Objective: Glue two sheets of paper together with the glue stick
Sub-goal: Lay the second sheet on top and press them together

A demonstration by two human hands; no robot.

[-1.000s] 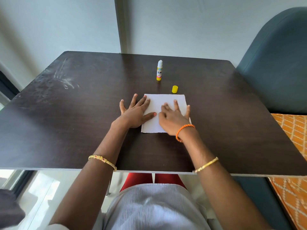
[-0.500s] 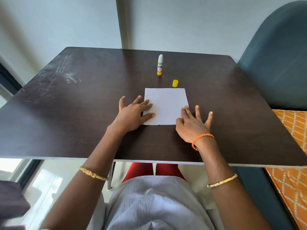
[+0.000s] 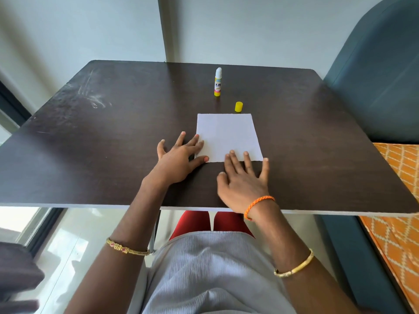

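Observation:
White paper (image 3: 227,134) lies flat on the dark table (image 3: 113,143); I cannot tell whether it is one sheet or two stacked. My left hand (image 3: 179,155) rests flat with spread fingers on the paper's left edge. My right hand (image 3: 243,182) lies flat near the table's front, its fingertips touching the paper's near edge. The glue stick (image 3: 218,82) stands upright and uncapped behind the paper. Its yellow cap (image 3: 238,106) sits apart, just beyond the paper's far edge.
A teal padded chair back (image 3: 374,75) rises at the right, with an orange patterned cushion (image 3: 399,200) below it. White walls stand close behind the table. The table's front edge (image 3: 90,206) runs just above my lap.
My right hand has slid off the middle of the paper toward me and now touches only its near edge. The left hand has stayed on the left edge.

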